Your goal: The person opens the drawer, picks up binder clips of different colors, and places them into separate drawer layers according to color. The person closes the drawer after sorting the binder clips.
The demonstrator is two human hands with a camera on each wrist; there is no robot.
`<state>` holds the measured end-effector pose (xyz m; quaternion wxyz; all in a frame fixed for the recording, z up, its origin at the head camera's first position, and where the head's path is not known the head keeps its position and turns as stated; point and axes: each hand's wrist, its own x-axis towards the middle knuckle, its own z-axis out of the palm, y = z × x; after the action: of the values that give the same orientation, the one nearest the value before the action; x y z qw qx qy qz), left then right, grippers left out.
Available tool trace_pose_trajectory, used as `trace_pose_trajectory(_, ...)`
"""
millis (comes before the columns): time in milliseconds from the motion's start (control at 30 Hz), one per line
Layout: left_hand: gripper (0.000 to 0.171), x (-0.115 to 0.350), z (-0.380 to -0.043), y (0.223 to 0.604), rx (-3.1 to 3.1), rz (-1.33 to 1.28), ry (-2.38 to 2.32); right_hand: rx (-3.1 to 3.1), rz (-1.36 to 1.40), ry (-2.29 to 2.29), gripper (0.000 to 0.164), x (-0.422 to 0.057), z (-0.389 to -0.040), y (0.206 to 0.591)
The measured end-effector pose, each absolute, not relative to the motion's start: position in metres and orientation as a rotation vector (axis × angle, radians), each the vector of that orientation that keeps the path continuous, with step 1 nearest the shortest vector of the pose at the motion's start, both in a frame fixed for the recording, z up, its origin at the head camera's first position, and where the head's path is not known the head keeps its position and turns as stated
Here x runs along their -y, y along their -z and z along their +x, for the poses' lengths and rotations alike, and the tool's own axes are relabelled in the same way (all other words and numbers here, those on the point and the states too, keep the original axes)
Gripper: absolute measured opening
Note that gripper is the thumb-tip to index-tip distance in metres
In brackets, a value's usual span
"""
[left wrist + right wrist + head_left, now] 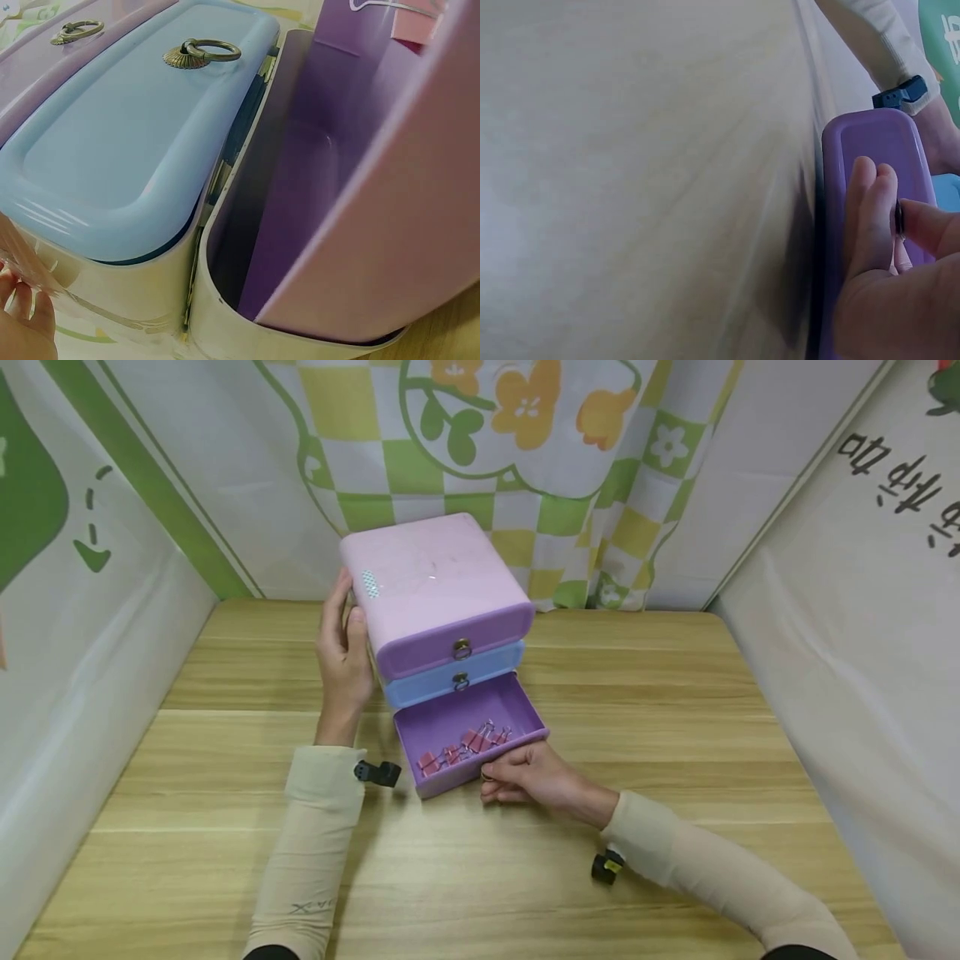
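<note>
A small three-drawer organizer with a pink top (435, 572) stands on the table. Its purple bottom drawer (446, 779) is pulled out, and several pink binder clips (477, 742) lie along the front inside it. Thumb and fingers of my right hand (546, 778) pinch the ring pull (899, 217) on that drawer's front. My left hand (347, 664) rests flat along the organizer's left side, fingers extended. Above, the blue middle drawer (127, 127) and the purple top drawer (420, 647) are pushed in, each with a brass-coloured ring handle.
A wood-grain table (660, 710) carries the organizer. Behind it hangs a checked, flowered curtain (480, 468), and pale fabric walls (840, 593) stand on both sides. Small black wrist cameras (378, 773) are strapped to both sleeves.
</note>
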<state>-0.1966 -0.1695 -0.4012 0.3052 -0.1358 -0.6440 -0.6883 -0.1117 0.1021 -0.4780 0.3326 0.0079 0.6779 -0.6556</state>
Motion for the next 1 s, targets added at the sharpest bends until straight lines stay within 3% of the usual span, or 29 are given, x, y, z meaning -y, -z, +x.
trace_pose_trajectory(300, 0.054, 0.169, -0.197, 0.399, 1.696, -0.375, 1.813, -1.763, 0.048, 1.795, 0.027, -0.091, -0.129, 0.474)
trace_pose_trajectory(800, 0.053, 0.174, -0.206, 0.412, 1.697, -0.363, 1.801, -1.785, 0.063, 1.825, 0.027, -0.076, -0.158, 0.47)
trace_pose_trajectory(1000, 0.053, 0.17, -0.195, 0.4, 1.707, -0.349, 1.826, -1.785, 0.089, 1.846, 0.027, -0.07, -0.165, 0.471)
